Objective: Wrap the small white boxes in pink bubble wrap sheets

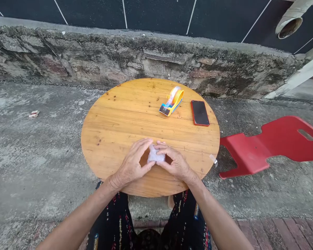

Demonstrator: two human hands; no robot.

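Observation:
Both my hands rest on the near part of a round wooden table (120,118). Between them lies a small white crumpled bundle (155,156), like plastic wrap or paper. My left hand (133,163) pinches its left side with thumb and fingers curled round it. My right hand (174,161) grips its right side, fingertips pressed on top. The bundle sits on the tabletop, partly hidden by my fingers.
A yellow and blue tape dispenser (172,100) and a dark phone in a red case (200,113) lie at the table's far right. A strip of clear tape (214,160) hangs from the right rim. A red plastic chair (271,147) lies on the concrete; a stone wall (120,59) stands behind.

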